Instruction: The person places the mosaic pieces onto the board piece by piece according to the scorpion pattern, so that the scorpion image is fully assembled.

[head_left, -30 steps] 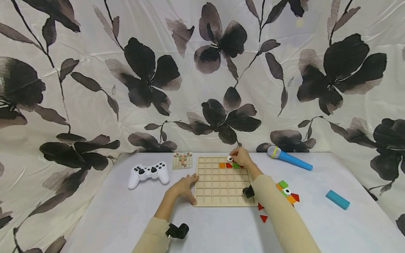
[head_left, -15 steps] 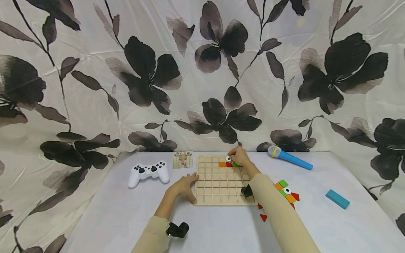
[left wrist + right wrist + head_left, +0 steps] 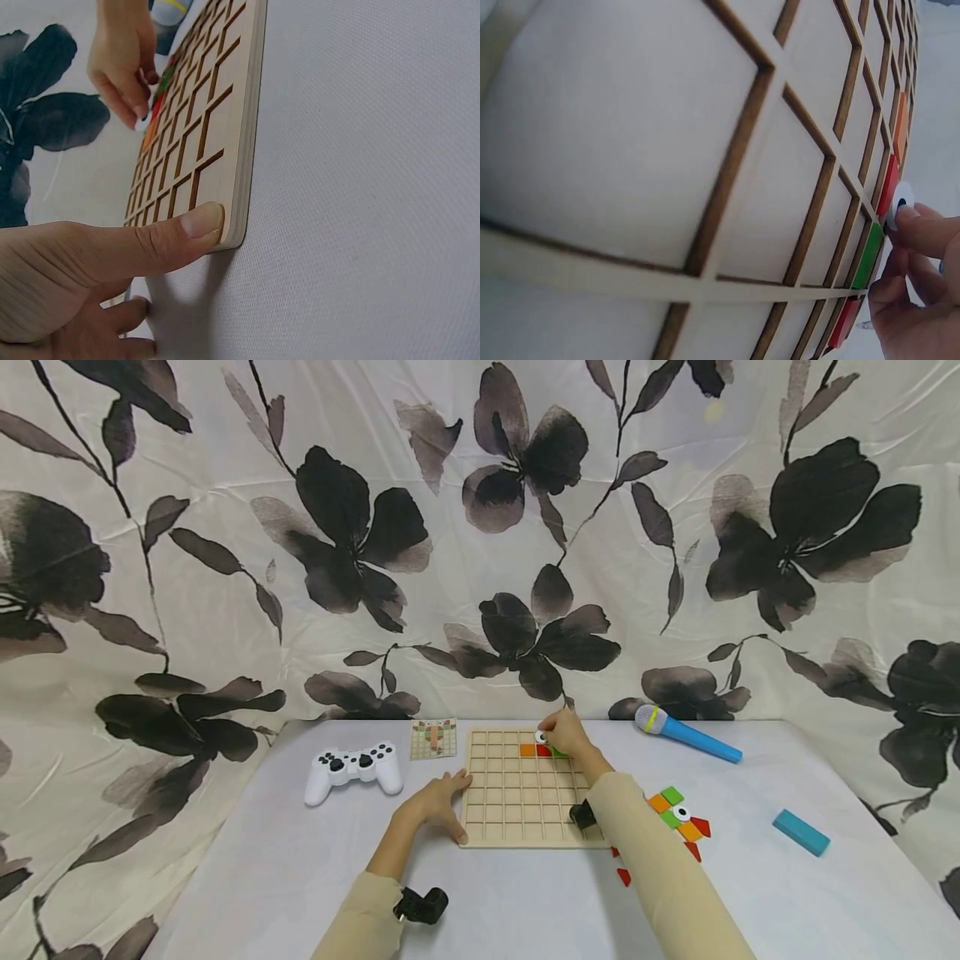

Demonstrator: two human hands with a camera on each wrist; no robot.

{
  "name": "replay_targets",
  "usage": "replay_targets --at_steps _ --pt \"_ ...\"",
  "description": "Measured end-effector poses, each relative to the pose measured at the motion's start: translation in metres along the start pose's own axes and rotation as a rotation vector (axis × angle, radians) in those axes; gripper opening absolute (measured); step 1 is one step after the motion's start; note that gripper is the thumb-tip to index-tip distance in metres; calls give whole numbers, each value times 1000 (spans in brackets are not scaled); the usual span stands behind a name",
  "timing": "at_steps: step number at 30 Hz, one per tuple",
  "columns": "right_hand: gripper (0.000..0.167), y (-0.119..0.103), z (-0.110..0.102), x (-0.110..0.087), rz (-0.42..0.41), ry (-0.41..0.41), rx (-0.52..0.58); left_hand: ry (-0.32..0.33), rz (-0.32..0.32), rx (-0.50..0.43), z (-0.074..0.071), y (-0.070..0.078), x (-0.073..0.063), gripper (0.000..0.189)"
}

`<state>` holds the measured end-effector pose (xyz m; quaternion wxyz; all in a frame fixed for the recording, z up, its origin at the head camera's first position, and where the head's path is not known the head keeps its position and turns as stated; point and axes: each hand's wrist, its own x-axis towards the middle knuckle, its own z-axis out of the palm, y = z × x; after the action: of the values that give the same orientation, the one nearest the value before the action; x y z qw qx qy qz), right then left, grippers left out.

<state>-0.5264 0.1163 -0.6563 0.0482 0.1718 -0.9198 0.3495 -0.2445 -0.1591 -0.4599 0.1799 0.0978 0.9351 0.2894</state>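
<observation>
My left hand (image 3: pixel 435 802) is spread along the left edge of a wooden grid board (image 3: pixel 517 814), its thumb resting on the near left corner in the left wrist view. At the board's far edge my right hand (image 3: pixel 567 732) pinches a small round white eye piece (image 3: pixel 904 196) with a dark dot, held right at the top row of cells. Just below it, an orange tile (image 3: pixel 528 750), a red tile (image 3: pixel 543 750) and a green tile (image 3: pixel 867 256) lie in one row. Another red tile (image 3: pixel 844 322) beyond the green one shows in the right wrist view.
Loose coloured pieces (image 3: pixel 670 818), another white eye piece among them, lie right of the board beside my sleeve. A pattern card (image 3: pixel 432 740) and white game controller (image 3: pixel 354 770) lie to the left. A blue toy microphone (image 3: pixel 693 737) and teal block (image 3: pixel 801 832) are right.
The right hand has shifted slightly left with the eye piece, which sits a touch further left over the red tile. The left hand and board have stayed put.
</observation>
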Motion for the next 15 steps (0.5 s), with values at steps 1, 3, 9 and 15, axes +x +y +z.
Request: replay_targets --at_steps 1,3,9,15 --pt "12 -10 -6 -6 -25 10 0 0 2 -2 0 0 0 98" --pt "14 -52 -33 -30 -19 -32 1 -1 5 -3 0 0 0 98" --pt "19 -126 -79 -64 47 -112 14 -6 3 -5 0 0 0 98" --pt "22 -185 -110 -97 118 -119 -30 -10 11 1 0 1 0 98"
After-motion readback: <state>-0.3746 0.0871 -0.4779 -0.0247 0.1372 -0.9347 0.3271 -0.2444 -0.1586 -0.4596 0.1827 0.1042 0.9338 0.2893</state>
